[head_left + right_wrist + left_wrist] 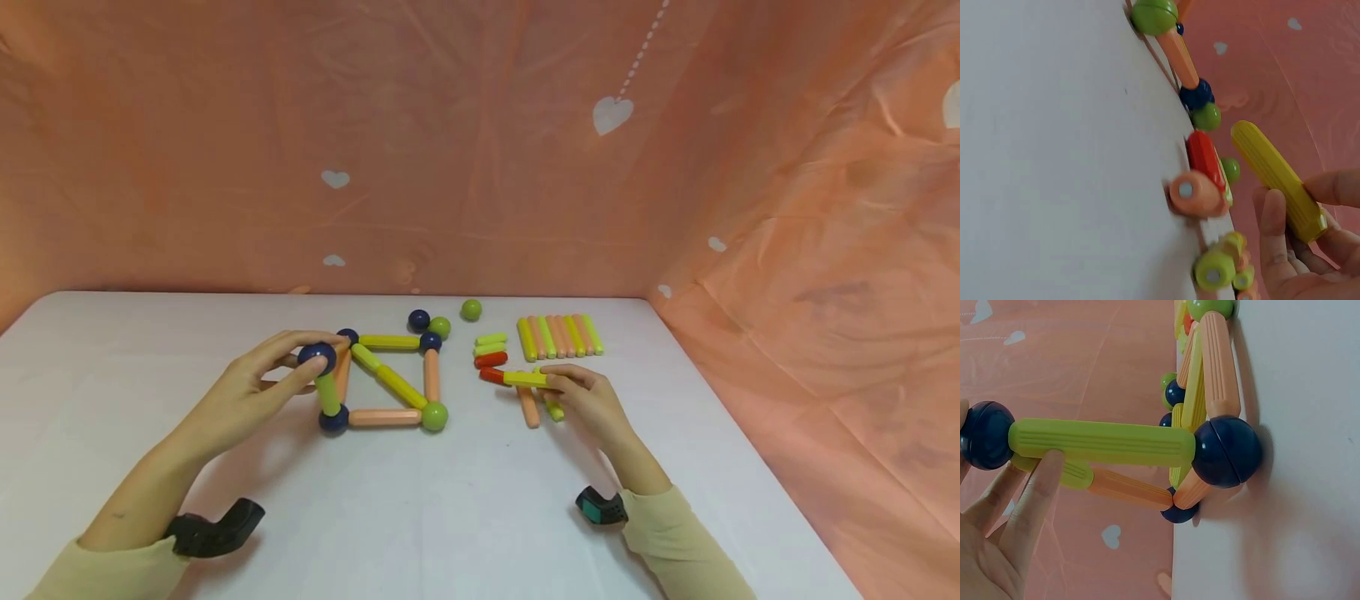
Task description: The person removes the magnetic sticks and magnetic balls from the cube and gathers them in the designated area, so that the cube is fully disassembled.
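Thumb and fingers of my left hand (pixel 258 379) grip a dark blue ball (pixel 317 358) atop an upright green magnetic stick (pixel 1104 442). That stick's foot meets another blue ball (pixel 333 418), a corner of a flat frame of orange and yellow sticks. A yellow diagonal (pixel 390 377) runs inside the frame to a green corner ball (pixel 434 416). Behind the upright, the left wrist view shows an orange stick (pixel 1132 487) lined up with a green one. My right hand (pixel 592 404) pinches a yellow stick (pixel 1279 178), raised off the table; its far end overlaps a red stick (pixel 492 376) in the head view.
A row of yellow, orange and green sticks (pixel 561 337) lies at the back right. Short green sticks (pixel 491 339) and another red stick (pixel 491 360) lie left of it. Loose balls (pixel 471 310) sit behind the frame. An orange stick (pixel 528 408) lies below my right hand.
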`<state>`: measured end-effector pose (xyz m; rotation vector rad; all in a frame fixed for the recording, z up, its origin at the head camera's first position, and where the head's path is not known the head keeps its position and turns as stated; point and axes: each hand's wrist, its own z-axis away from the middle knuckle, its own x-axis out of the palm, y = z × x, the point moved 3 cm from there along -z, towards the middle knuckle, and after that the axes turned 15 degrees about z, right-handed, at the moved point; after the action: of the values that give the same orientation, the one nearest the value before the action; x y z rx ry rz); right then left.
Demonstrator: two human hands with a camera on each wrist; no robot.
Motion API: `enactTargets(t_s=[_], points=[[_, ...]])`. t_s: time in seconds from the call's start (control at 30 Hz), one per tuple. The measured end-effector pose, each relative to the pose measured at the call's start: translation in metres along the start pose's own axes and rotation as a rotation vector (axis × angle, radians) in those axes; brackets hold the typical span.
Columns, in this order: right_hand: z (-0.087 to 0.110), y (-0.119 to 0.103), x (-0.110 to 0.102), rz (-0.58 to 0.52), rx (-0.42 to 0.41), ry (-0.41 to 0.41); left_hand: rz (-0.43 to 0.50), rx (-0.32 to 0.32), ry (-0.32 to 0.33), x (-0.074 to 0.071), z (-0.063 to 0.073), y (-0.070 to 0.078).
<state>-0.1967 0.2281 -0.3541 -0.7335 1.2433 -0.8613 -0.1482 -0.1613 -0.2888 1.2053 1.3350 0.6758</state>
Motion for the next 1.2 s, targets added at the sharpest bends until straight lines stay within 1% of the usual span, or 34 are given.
enactTargets(t_s=[0.23,0.37,0.5,0.57,0.67,0.77,0.8,0.83,0.9,1.0,1.07,1.13,1.2], points=[[0.002,0.009,-0.014,0.0,0.033,0.063,0.009,-0.016,-0.008,0.0,-0.001,0.0],[0.001,0.015,-0.022,-0.016,0.077,0.115,0.005,-0.005,-0.002,0.0,0.0,0.0],[0.001,0.022,-0.03,-0.033,0.117,0.145,0.006,0.008,0.002,0.001,0.0,-0.001],[0.0,0.025,-0.032,-0.059,0.126,0.151,0.008,0.008,0.002,0.001,0.0,-0.001],[0.0,0.03,-0.033,-0.142,0.14,0.147,0.008,0.004,0.001,0.001,0.0,0.0],[0.0,0.033,-0.032,-0.189,0.166,0.125,0.017,0.031,0.0,0.001,0.0,0.001],[0.001,0.033,-0.032,-0.172,0.174,0.117,0.019,0.041,-0.001,0.001,0.0,0.001],[0.001,0.033,-0.032,-0.131,0.181,0.11,0.023,0.05,-0.003,0.001,0.0,0.001],[0.003,0.032,-0.031,-0.024,0.178,0.095,0.027,0.069,-0.002,0.002,0.0,0.001],[0.005,0.027,-0.029,0.076,0.131,0.073,0.021,0.062,-0.002,0.002,0.0,0.001],[0.005,0.024,-0.027,0.073,0.091,0.057,0.017,0.045,-0.005,0.001,0.0,0.001],[0.006,0.02,-0.025,0.018,0.063,0.042,0.02,0.03,-0.01,0.001,0.0,0.0],[0.007,0.016,-0.023,0.019,0.046,0.059,0.037,0.033,-0.02,0.001,0.0,0.0]])
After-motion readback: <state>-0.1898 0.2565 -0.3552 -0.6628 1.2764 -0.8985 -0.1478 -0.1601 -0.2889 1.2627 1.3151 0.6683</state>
